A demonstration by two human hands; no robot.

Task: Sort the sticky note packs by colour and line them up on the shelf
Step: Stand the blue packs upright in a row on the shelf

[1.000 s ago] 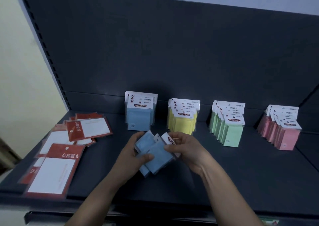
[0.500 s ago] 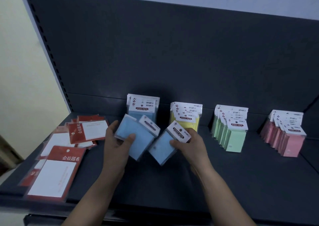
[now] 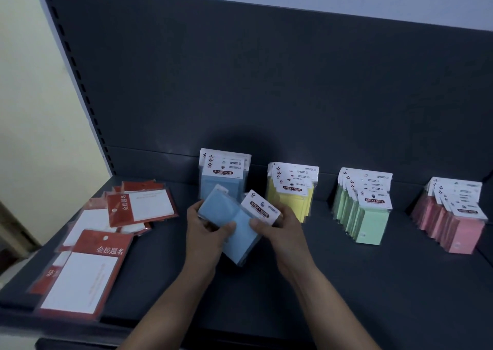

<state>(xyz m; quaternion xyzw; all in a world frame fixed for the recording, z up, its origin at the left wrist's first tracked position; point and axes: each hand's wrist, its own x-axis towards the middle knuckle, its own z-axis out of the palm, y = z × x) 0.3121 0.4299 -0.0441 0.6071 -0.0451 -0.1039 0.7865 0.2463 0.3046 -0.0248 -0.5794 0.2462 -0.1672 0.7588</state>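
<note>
Over the middle of the dark shelf (image 3: 346, 283) both hands hold blue sticky note packs. My left hand (image 3: 204, 232) grips a blue pack (image 3: 217, 206), thumb on its face. My right hand (image 3: 282, 229) pinches another blue pack (image 3: 244, 236) by its white "STICKY NOTE" header, and this pack overlaps the left one. Behind them a short row of blue packs (image 3: 222, 182) stands against the back panel. To the right stand a yellow row (image 3: 292, 190), a green row (image 3: 365, 208) and a pink row (image 3: 453, 219).
Several red-and-white card packs (image 3: 82, 272) lie spread flat on the shelf's left part, some overlapping. A slotted upright (image 3: 77, 74) and a cream wall border the left. The shelf's front edge (image 3: 80, 331) runs near my forearms.
The two held blue packs, apart half a second ago, have come together and now overlap. Both hands shifted slightly toward each other in front of the blue row.
</note>
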